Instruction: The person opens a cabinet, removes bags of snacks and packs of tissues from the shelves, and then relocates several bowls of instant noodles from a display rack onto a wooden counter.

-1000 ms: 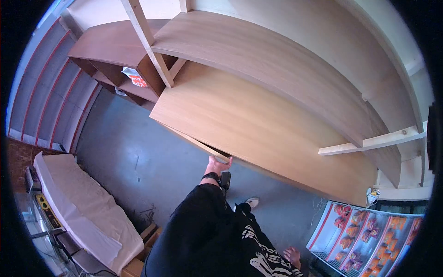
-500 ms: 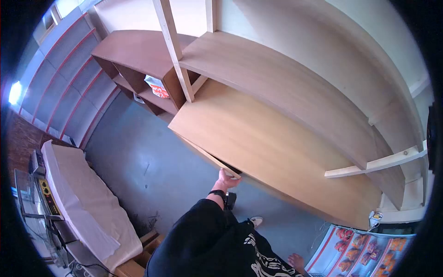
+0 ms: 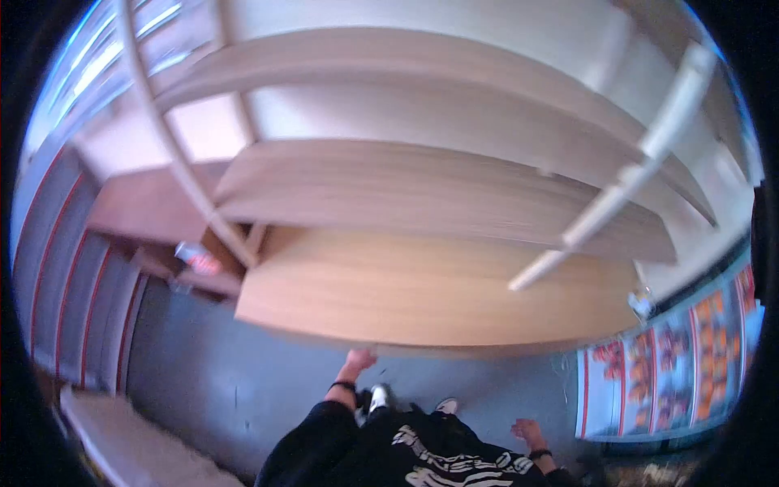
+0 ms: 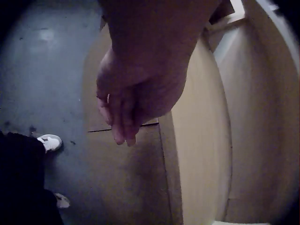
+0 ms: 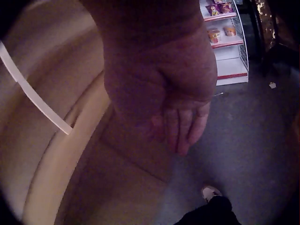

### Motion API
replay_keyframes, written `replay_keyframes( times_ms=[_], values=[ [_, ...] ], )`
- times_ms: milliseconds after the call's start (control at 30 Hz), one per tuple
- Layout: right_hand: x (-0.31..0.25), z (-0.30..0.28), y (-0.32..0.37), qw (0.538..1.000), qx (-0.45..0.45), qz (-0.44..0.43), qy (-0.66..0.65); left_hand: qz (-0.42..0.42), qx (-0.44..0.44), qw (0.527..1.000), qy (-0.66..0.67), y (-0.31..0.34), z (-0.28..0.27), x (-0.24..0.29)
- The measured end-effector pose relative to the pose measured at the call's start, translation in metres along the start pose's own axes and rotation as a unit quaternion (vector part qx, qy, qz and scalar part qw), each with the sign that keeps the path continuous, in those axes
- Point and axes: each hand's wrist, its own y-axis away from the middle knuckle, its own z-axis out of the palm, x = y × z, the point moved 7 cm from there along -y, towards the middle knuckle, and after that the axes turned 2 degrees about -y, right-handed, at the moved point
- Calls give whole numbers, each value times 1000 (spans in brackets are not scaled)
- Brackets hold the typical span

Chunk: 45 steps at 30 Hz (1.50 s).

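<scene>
A long light-wood cabinet (image 3: 422, 300) runs across the head view, its front facing me. My left hand (image 3: 360, 359) is right by the cabinet's front edge, fingers loose and bent, holding nothing. In the left wrist view the cabinet door (image 4: 129, 178) lies flat in the front, with a thin dark seam beside it. Away from the cabinet, my right hand (image 3: 529, 432) hangs with relaxed fingers and nothing in it. The right wrist view also shows the cabinet front (image 5: 117, 173) beyond that hand.
Wooden shelves (image 3: 389, 178) rise above the cabinet, with pale posts (image 3: 600, 215) in front. A brown shelf unit (image 3: 154, 203) stands at left, holding a red-and-white bag (image 3: 197, 258). Packaged goods fill a white rack (image 3: 600, 406) at right. A cloth-covered table (image 3: 138, 438) is at lower left.
The cabinet door, earlier ajar with my left hand gripping its edge, now lies closed, and that hand has let go. My head view has turned and tilted up towards the shelves.
</scene>
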Motion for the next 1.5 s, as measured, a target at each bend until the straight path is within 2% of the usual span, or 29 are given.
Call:
replay_keyframes(
  times_ms=[33, 67, 100, 133, 167, 200, 233, 267, 367, 433, 467, 533, 567, 600, 633, 733, 833, 867, 900, 933, 1000, 1033, 1133, 1233, 1300, 1333, 1400, 1467, 1500],
  values=[
    [-3, 3, 0, 999, 4, -3, -47, 186, 109, 963, -159, -19, 39, -10],
    [-4, 3, 4, 996, 6, -9, -93, 116, -35, 992, 45, -16, 58, -28],
    [-6, -2, 8, 992, 35, -18, -122, -3, -136, 963, 232, -7, 77, -46],
    [-11, -2, 9, 990, 59, -15, -124, -72, -115, 928, 346, 10, 86, -54],
    [-11, -5, 7, 989, 79, -10, -122, 195, -61, 978, 26, 35, 61, -24],
    [-12, -10, 4, 986, 92, -18, -142, 67, -165, 984, -30, 47, 64, -25],
    [-17, -19, 4, 986, 101, -25, -128, 46, -168, 984, -24, 54, 69, -33],
    [-22, -28, 0, 987, 112, -32, -112, 234, -68, 956, -166, 57, 68, -21],
    [-49, -61, -16, 987, 139, -80, -13, 122, -102, 984, 83, 49, 62, -19],
    [-71, -83, -21, 980, 163, -112, -17, -54, -88, 922, 373, 25, 59, -19],
    [-85, -98, -23, 974, 178, -138, -12, -40, -85, 924, 370, 9, 55, -4],
    [-102, -122, -30, 961, 202, -187, 10, -146, -10, 917, 372, -23, 47, 7],
    [-109, -132, -32, 949, 217, -225, 39, -139, -6, 919, 370, -34, 46, 23],
    [-111, -142, -35, 947, 220, -230, 34, -67, 116, 964, 230, -43, 25, 47],
    [-110, -150, -39, 953, 203, -225, -1, 6, 233, 969, 80, -45, 9, 76],
    [-123, -183, -38, 950, 195, -244, -22, -46, 241, 969, -11, 6, -27, 213],
    [-208, -236, 22, 929, 211, -305, 13, -28, 105, 992, -58, -31, 19, 245],
    [-241, -260, 43, 914, 227, -335, 9, -34, 105, 992, -56, -40, 27, 249],
    [-272, -283, 58, 899, 241, -366, 5, -26, 11, 999, -44, -52, 49, 243],
    [-299, -311, 67, 874, 270, -404, 21, -20, -84, 996, -31, -63, 73, 235],
    [-368, -351, 107, 828, 287, -480, -36, 29, -126, 975, -183, -96, 117, 204],
    [-408, -367, 140, 807, 309, -503, -2, 58, -141, 955, -254, -102, 129, 200],
    [-520, -394, 221, 706, 329, -626, 33, 24, -108, 960, -256, -93, 128, 201],
    [-612, -388, 303, 571, 416, -703, 75, -25, -240, 944, -227, -59, 95, 234],
    [-666, -380, 339, 475, 459, -742, 115, -146, -204, 962, -111, -81, 107, 192],
    [-692, -376, 352, 414, 470, -768, 136, -144, -203, 962, -109, -84, 116, 182],
    [-744, -378, 364, 365, 483, -779, 161, -32, -149, 982, -111, -94, 120, 190],
    [-787, -379, 379, 250, 540, -784, 178, 81, -88, 987, -110, -108, 116, 208],
    [-803, -375, 387, 249, 542, -783, 179, 137, -59, 982, -113, -115, 113, 213]
  ],
)
